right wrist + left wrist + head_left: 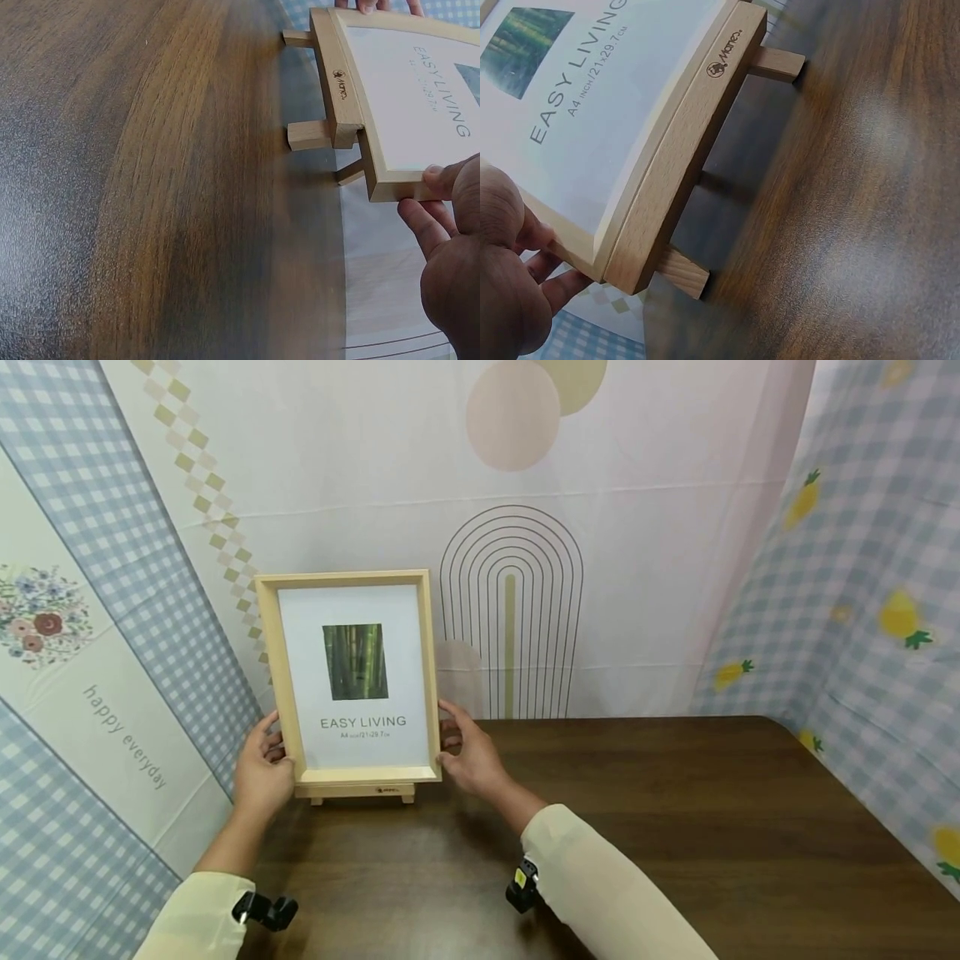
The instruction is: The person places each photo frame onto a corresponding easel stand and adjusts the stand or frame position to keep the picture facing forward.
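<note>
A light wooden picture frame (433, 693) stands upright, its white insert reading "EASY LIVING" below a bamboo photo. Its lower edge rests on the ledge of a small wooden easel (681, 142), whose short feet stand on the table. My left hand (262, 772) grips the frame's left side near the bottom corner, thumb at the front and fingers around the edge. On the opposite side my right hand (472, 752) pinches the lower right edge between thumb and fingers. In the right wrist view the frame's right corner (382, 187) juts past the end of the easel ledge.
The dark brown wooden table (637, 810) stretches to the right and toward me. Behind it hangs a white patterned cloth (360, 460). Checked cloths border the left (165, 568) and the right (862, 668). Each sleeve carries a small black wrist camera (266, 912).
</note>
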`<state>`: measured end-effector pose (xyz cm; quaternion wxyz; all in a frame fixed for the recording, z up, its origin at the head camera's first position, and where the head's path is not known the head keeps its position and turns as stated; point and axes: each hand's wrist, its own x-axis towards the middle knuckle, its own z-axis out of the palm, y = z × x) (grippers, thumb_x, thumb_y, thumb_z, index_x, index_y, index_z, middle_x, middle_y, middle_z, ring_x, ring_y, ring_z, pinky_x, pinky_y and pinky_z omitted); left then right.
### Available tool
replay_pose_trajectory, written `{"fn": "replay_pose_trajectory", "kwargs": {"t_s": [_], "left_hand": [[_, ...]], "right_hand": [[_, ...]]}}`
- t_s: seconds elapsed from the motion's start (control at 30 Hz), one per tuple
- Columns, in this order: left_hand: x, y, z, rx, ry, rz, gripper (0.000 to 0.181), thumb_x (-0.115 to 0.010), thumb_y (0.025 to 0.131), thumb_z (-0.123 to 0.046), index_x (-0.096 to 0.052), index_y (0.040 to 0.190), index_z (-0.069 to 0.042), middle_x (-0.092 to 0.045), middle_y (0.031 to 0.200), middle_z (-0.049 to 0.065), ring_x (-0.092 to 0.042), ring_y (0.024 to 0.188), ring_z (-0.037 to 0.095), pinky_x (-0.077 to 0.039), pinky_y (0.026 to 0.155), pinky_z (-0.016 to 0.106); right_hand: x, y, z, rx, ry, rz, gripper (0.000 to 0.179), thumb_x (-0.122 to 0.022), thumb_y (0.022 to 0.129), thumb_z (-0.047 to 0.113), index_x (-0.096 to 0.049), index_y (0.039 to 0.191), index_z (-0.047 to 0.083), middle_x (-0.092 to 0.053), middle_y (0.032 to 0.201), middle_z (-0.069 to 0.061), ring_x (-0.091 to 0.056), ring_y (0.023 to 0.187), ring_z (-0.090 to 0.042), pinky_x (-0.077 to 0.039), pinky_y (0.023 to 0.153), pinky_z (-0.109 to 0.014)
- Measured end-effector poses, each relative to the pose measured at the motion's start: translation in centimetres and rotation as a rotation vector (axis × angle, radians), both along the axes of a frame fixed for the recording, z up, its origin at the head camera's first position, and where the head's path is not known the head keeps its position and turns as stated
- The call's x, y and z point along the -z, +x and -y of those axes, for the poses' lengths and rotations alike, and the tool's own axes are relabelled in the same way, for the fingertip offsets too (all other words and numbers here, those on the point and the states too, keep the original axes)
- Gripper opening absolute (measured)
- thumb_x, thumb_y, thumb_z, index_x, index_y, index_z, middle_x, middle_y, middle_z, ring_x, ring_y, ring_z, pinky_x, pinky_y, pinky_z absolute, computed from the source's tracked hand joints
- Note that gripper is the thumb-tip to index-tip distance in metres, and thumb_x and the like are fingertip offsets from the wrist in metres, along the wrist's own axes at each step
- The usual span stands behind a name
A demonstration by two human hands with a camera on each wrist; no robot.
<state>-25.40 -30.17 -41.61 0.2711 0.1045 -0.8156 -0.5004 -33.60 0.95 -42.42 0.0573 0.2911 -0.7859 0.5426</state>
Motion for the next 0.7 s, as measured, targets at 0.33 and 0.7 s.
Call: {"fn": "replay_pose_trajectory", "kwargs": {"t_s": [0.33, 0.7], "left_hand": [[0.30, -0.09, 0.08, -0.008, 0.011, -0.016, 0.085, -0.041, 0.084, 0.020, -0.031, 0.162, -0.012, -0.051, 0.138, 0.032, -0.055, 0.119, 0.044, -0.042, 0.072, 0.008], [0.11, -0.02, 0.41, -0.015, 0.007, 0.009, 0.087, -0.041, 0.084, 0.019, -0.029, 0.163, -0.016, -0.051, 0.140, 0.031, -0.054, 0.121, 0.043, -0.041, 0.071, 0.008]], "right_hand": [[0.02, 0.09, 0.09, -0.002, 0.012, -0.015, 0.089, -0.074, 0.083, -0.017, -0.038, 0.158, 0.016, -0.063, 0.129, -0.015, -0.068, 0.104, -0.033, -0.058, 0.082, -0.028], [0.04, 0.06, 0.50, 0.003, 0.027, 0.001, 0.088, -0.074, 0.084, -0.015, -0.038, 0.158, 0.017, -0.062, 0.131, -0.015, -0.067, 0.104, -0.029, -0.058, 0.083, -0.028]]}}
